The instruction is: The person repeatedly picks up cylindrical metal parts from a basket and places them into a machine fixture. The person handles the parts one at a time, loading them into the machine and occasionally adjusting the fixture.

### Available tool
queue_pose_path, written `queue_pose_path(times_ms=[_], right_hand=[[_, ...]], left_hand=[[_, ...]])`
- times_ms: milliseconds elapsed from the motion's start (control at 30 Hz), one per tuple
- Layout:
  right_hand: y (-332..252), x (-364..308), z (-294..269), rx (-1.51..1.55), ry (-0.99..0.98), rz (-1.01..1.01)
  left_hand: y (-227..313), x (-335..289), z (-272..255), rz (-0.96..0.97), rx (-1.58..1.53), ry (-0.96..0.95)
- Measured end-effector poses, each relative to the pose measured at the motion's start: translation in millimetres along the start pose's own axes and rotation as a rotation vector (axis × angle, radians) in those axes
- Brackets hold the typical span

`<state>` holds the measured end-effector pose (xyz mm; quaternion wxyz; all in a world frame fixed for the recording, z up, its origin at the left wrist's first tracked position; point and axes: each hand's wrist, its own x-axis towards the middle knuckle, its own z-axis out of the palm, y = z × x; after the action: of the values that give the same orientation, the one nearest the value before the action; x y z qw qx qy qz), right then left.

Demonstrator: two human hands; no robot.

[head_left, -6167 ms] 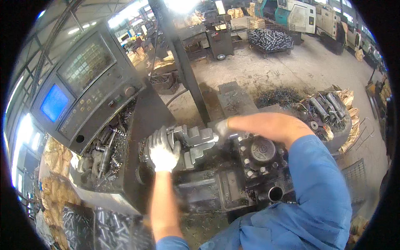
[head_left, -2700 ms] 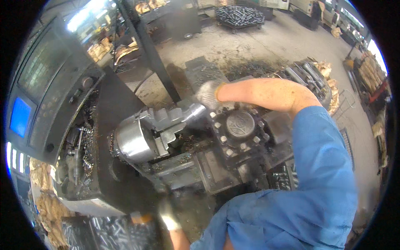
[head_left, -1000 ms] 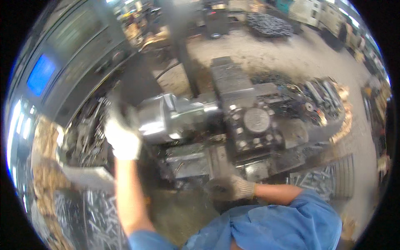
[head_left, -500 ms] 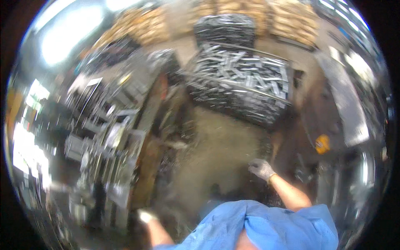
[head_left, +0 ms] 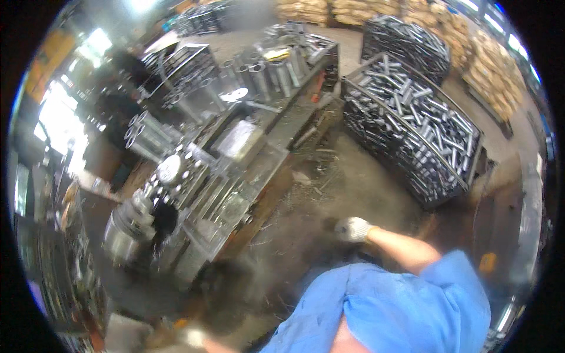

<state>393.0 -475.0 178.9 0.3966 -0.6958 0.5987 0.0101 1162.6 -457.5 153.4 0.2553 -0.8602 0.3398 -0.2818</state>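
My right hand, in a pale work glove with dark stains at the finger end, hangs over the floor in front of my blue shirt. It touches nothing that I can see; blur hides how its fingers lie. My left hand, also gloved, is a pale smear at the lower edge. Left of me stands a metalworking machine with a round chuck and a slotted metal bed. Metal tubes stand and lean along its far side, and a pale rectangular block lies on top.
A wire-mesh bin full of short metal tubes stands ahead right, with another filled bin behind it. Stacked tan sacks line the back. Scraps and shavings litter the floor beside the machine. A yellow object is at the right.
My view has swung to the left, bringing the machine and its chuck further in and shifting the bins to the right. My right hand sits slightly further left and higher in the picture.
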Motion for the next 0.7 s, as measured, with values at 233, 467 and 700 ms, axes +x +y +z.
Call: queue_pose_path(times_ms=[233, 467, 700], right_hand=[[102, 28, 12, -0.014, 0.087, 0.07], [220, 34, -5, 0.031, -0.028, 0.232], [330, -11, -39, 0.018, 0.128, 0.599]], left_hand=[[227, -78, -155, 0.568, -0.754, 0.26], [363, -199, -220, 1.15, -1.088, -0.079], [408, -264, -239, 1.282, -1.117, -0.445]])
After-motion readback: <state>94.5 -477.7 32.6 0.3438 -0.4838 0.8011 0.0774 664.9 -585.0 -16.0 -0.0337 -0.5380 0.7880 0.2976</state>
